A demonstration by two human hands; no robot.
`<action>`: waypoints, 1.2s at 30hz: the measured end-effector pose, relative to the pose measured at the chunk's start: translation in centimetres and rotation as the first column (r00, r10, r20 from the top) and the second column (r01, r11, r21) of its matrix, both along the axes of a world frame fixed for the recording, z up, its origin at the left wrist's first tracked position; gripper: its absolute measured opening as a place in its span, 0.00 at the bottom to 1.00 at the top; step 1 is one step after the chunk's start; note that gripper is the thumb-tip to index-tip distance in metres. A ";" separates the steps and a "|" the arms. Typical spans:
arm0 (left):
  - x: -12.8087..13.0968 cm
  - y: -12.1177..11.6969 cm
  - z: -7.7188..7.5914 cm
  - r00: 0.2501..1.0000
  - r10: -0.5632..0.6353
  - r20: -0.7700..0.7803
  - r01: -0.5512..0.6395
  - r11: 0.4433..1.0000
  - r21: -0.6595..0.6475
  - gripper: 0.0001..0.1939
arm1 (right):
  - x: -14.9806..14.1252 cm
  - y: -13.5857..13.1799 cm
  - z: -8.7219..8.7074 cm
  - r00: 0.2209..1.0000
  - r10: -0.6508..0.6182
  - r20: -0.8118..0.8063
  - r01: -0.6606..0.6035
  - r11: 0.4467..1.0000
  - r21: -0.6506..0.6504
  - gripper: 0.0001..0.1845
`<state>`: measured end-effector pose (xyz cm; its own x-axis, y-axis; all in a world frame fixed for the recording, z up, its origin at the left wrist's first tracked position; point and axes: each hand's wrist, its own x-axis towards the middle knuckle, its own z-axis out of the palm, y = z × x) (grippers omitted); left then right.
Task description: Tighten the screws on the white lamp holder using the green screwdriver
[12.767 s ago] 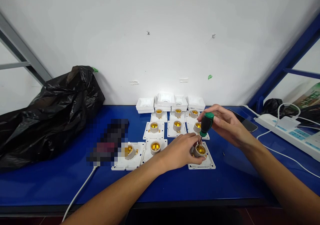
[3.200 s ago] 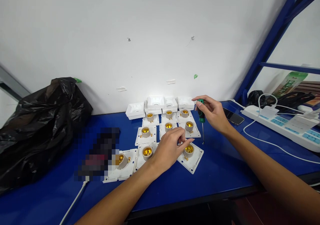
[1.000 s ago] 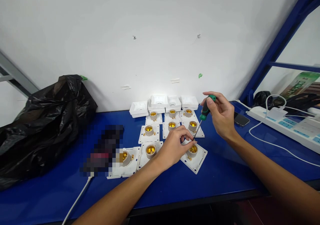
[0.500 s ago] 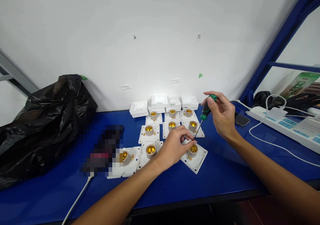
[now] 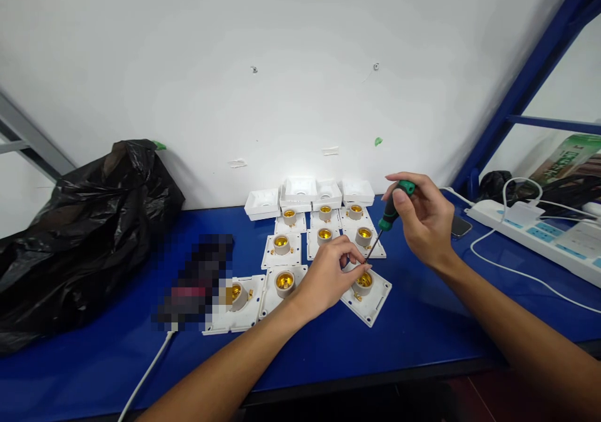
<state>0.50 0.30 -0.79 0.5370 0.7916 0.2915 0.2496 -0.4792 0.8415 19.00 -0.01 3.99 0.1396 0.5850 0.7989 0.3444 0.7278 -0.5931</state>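
— Fingertips [image 5: 353, 258] of your left hand [image 5: 328, 279] are pinching the rim of the lamp socket [image 5: 364, 281], aren't they?

— Yes, you're steadying it so the tip can find the terminal screw at the socket's side. Its white plate [image 5: 370, 300] is lying turned at an angle, nearer the front edge of the tabletop [image 5: 422, 334] than the neat rows.

— And my right hand [image 5: 425, 221]?

— You're closing those fingers around the green-handled screwdriver [image 5: 389, 215], holding it tilted, handle up toward the wall, so the thin shaft is slanting down to the socket beside your left fingertips.

— Why is this plate pulled out of line?

— You're probably keeping it apart from the other socket plates [image 5: 323, 240], which are sitting in rows toward the back edge, with empty white covers [image 5: 310, 190] lined against the wall. A black bag [image 5: 84, 228] is slumping at the left end, and a power strip [image 5: 539, 234] is lying toward the right edge.
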 end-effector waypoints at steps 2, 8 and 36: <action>0.0 0.0 0.1 1.000 0.000 -0.004 0.000 1.000 0.009 0.07 | -0.1 -0.3 0.1 0.999 -0.011 0.031 0.011 1.000 0.025 0.11; 0.0 -0.1 0.2 1.000 0.009 -0.011 -0.009 1.000 0.014 0.08 | -0.2 -0.2 0.1 0.999 -0.028 0.033 0.028 1.000 0.013 0.11; -0.6 0.3 0.0 0.997 -0.023 -0.072 0.020 0.999 -0.034 0.22 | -0.2 -0.8 0.0 1.000 -0.011 0.022 0.008 0.989 0.149 0.13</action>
